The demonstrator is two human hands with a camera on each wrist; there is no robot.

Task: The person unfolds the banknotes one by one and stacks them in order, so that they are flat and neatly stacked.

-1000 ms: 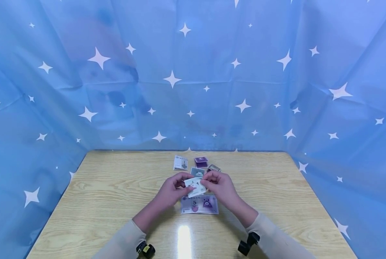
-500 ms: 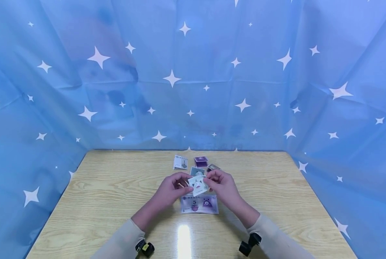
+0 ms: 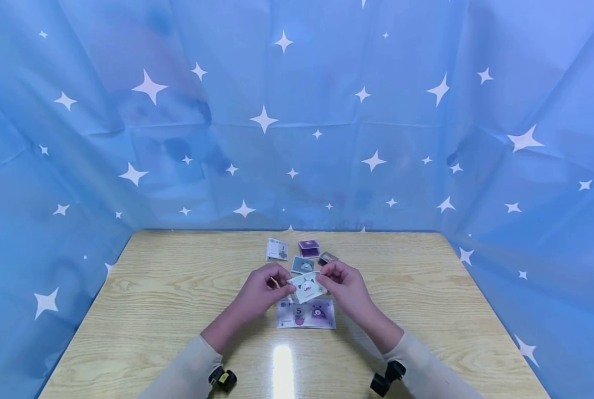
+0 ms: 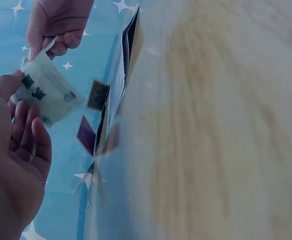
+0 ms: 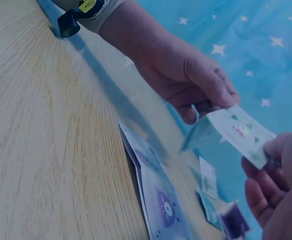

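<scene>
Between my two hands is a folded, pale green play banknote (image 3: pixel 308 287) with a cartoon creature printed on it, raised over the table. My left hand (image 3: pixel 264 285) pinches its left edge between thumb and fingers. At the opposite edge, the thumb and fingers of my right hand (image 3: pixel 346 281) pinch it too. One flap of this note (image 5: pixel 240 131) hangs down at the fold in the right wrist view. Just below the hands lies a purple 5 banknote (image 3: pixel 307 320), its layers standing slightly apart in the right wrist view.
Beyond the hands lie several smaller folded notes: a pale 1 note (image 3: pixel 277 249), a dark purple one (image 3: pixel 309 248), a brownish one (image 3: pixel 328 256) and a grey-teal one (image 3: pixel 303 265). A blue star-patterned cloth (image 3: pixel 297 138) hangs behind the wooden table (image 3: pixel 167 288).
The green note has turned between my hands and now shows a wider face, with the creature facing up. My hands have shifted only slightly; the notes on the table stay put.
</scene>
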